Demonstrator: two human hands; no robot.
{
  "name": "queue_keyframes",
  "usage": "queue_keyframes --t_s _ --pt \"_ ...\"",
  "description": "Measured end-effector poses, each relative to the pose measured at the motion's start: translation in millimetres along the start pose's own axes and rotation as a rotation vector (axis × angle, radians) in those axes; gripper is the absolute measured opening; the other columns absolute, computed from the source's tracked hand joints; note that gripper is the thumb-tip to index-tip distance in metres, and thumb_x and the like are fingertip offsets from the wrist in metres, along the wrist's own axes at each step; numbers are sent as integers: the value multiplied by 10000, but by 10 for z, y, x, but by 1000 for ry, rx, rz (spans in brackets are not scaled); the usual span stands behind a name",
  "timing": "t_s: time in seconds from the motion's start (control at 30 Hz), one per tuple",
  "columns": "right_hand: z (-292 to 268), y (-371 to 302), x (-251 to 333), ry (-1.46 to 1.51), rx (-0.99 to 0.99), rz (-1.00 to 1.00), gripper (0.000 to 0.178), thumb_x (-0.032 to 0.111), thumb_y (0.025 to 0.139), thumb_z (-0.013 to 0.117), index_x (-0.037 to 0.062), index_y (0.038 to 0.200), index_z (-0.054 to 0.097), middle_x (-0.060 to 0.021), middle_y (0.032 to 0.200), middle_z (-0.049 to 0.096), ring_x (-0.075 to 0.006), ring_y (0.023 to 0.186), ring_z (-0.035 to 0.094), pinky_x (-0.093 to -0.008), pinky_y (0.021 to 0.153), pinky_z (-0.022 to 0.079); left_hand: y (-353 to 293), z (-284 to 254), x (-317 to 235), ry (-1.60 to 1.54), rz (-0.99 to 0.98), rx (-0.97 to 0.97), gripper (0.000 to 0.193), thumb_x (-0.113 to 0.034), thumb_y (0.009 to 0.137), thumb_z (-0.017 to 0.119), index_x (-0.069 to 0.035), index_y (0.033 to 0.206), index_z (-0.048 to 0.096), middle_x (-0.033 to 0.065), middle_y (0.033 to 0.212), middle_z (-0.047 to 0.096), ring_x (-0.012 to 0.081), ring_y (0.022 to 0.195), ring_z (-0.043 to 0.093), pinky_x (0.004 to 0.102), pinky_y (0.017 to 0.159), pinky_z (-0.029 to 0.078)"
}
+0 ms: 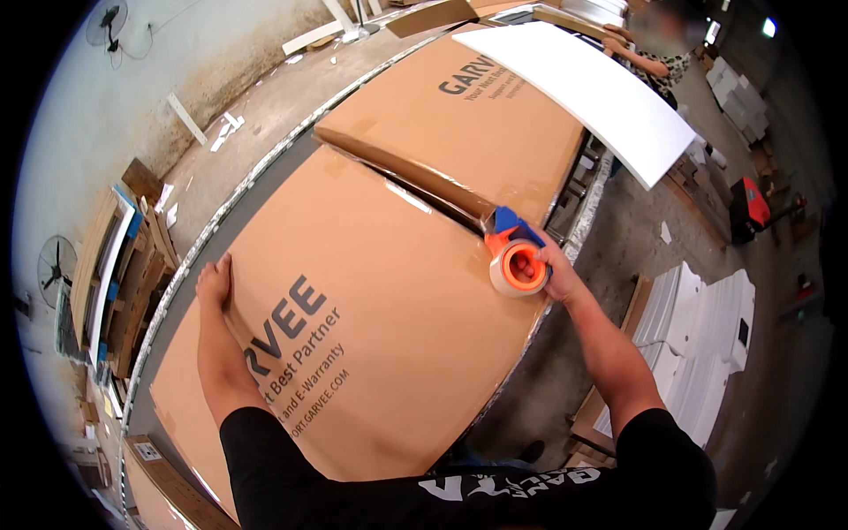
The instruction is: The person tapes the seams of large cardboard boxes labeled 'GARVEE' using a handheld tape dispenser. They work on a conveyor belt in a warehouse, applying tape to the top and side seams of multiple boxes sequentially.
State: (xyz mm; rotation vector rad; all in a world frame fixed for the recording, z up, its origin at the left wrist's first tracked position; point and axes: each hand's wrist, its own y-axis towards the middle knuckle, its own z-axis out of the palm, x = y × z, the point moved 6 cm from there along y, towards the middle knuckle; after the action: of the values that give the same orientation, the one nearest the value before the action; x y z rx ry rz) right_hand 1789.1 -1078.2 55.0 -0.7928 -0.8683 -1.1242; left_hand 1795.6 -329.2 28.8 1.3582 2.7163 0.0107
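A large flat cardboard box (pixel 380 256) with dark print on top lies in front of me on a grey conveyor. My left hand (pixel 213 281) is at the box's left edge, its fingers curled over the side. On the right, my right hand (pixel 555 269) is closed round a blue and orange tape dispenser (pixel 512 256) with a roll of clear tape. The dispenser is at the box's far right corner. Just beyond it lies a second cardboard box (pixel 442 115), a narrow gap between the two.
A white panel (pixel 583 93) overhangs the second box, a co-worker (pixel 658 66) beside it. White panels (pixel 689 353) are stacked at right, near a red and black machine (pixel 749 208). Wooden pallets (pixel 141 283) lean at left. Another box (pixel 168 486) is at the near left.
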Motion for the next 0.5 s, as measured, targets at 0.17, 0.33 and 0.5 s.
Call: queue_keyframes --t_s 0.17,0.33,0.5 --pt "-518 -901 -89 144 -6 65 746 178 821 552 -29 1519 392 -159 1402 579 -255 1271 598 -375 1128 465 -786 -38 -178 -42 -5 84 903 -815 950 347 -16 1239 654 248 1339 637 416 1304 561 520 1110 395" --pt "-638 -1622 -27 2 100 -64 729 180 841 541 -38 1518 385 -160 1405 574 -240 1291 589 -368 1124 466 -1265 -155 -162 13 62 -24 909 -828 939 361 4 1150 663 275 1272 653 442 1252 587 529 1050 442" --pt "-979 -2241 -66 25 -15 5 632 143 871 534 -27 1471 435 -137 1341 604 -202 1201 618 -341 1056 500 -1835 -142 -80 -33 80 123 960 -848 932 340 -7 1295 629 264 1385 606 426 1318 551 524 1083 430"
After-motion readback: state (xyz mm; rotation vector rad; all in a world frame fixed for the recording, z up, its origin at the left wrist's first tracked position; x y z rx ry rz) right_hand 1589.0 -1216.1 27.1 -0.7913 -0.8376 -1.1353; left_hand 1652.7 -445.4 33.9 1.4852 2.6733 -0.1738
